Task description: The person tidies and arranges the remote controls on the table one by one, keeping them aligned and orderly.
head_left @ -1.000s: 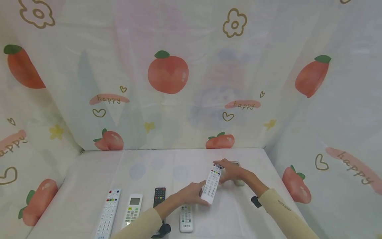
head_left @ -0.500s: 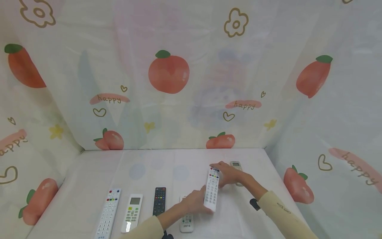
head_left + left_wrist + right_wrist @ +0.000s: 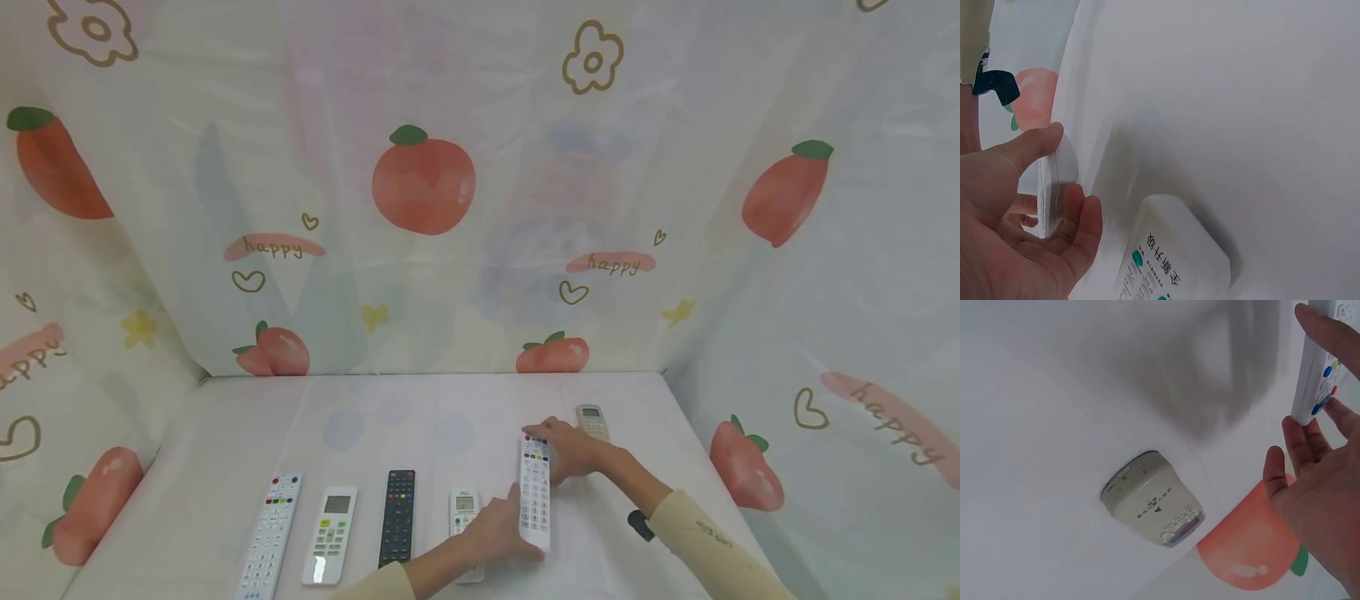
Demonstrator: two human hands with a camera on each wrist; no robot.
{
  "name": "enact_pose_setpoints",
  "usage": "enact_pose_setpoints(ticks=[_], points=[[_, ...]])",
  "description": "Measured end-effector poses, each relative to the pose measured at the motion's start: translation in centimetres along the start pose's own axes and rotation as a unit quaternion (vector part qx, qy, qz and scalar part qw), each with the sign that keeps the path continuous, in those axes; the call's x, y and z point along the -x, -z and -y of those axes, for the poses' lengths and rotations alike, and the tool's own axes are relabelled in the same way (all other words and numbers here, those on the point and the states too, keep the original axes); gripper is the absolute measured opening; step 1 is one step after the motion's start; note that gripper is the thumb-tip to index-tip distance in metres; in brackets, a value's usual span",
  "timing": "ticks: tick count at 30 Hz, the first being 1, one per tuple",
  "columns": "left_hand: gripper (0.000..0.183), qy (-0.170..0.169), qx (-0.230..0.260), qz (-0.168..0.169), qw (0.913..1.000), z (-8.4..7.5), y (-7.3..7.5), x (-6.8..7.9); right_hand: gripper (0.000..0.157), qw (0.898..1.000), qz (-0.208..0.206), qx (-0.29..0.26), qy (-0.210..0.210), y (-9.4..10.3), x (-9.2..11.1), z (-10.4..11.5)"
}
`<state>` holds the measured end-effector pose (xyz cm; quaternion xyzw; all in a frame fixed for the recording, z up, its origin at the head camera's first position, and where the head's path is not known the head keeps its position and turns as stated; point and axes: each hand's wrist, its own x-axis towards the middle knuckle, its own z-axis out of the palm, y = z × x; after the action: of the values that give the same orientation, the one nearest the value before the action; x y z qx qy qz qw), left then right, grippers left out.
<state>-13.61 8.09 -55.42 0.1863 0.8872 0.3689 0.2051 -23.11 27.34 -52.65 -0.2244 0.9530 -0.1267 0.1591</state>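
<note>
A long white remote control (image 3: 535, 500) with coloured buttons near its top is held up off the white table in both hands. My left hand (image 3: 501, 527) grips its lower end; in the left wrist view the thumb (image 3: 1038, 140) lies on one edge and the fingers curl round the other. At the upper end my right hand (image 3: 573, 450) pinches it between thumb and fingers, as the right wrist view shows. Partly hidden behind the left hand lies a white remote with a small screen (image 3: 465, 502). Beyond the right hand is a beige remote (image 3: 594, 421).
To the left lie a long white remote (image 3: 272, 529), a white remote with a grey screen (image 3: 331, 533) and a black remote (image 3: 398, 512), roughly side by side. Fruit-printed cloth (image 3: 423, 292) walls in the table (image 3: 247, 425) at the back and both sides.
Both hands have brought the held remote nearer the table's front edge, and it has turned from slanted to nearly straight. The beige remote and the screen of the one behind the left hand have come into view.
</note>
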Motion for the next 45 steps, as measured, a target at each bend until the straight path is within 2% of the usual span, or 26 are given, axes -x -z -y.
enact_pose_setpoints(ticks=[5, 10, 16, 23, 29, 32, 38, 45], points=[[0.112, 0.015, 0.002, -0.004, 0.9999, -0.2, -0.7, 0.4, 0.086, 1.0, -0.003, 0.013, 0.004, -0.5, 0.4, 0.3], [0.112, 0.011, 0.014, -0.001, 0.9998, -0.2, -1.1, 0.8, 0.085, 1.0, 0.001, 0.014, 0.005, -0.8, 0.8, 0.6], [0.111, 0.015, -0.005, 0.002, 0.9999, -0.4, -1.5, 1.0, 0.085, 1.0, 0.009, 0.02, -0.004, -1.3, 0.9, 0.6], [0.11, 0.027, -0.017, 0.006, 0.9995, -0.5, -2.1, 1.1, 0.086, 1.0, 0.01, 0.021, 0.01, -1.6, 1.0, 0.6], [0.106, 0.002, -0.016, -0.012, 0.9998, -0.2, -2.6, 1.2, 0.086, 0.999, 0.006, 0.024, 0.027, -1.7, 1.4, 0.9], [0.105, 0.002, -0.011, -0.007, 0.9999, -0.2, -2.7, 1.3, 0.086, 0.999, 0.007, 0.032, 0.032, -1.9, 1.3, 1.0], [0.105, 0.019, -0.019, 0.008, 0.9996, -0.1, -2.9, 1.1, 0.088, 0.998, 0.004, 0.058, 0.029, -2.8, 0.9, 0.6], [0.105, 0.038, -0.016, 0.015, 0.999, 0.0, -3.2, 0.8, 0.087, 0.998, 0.008, 0.064, 0.02, -3.3, 0.8, 0.7]])
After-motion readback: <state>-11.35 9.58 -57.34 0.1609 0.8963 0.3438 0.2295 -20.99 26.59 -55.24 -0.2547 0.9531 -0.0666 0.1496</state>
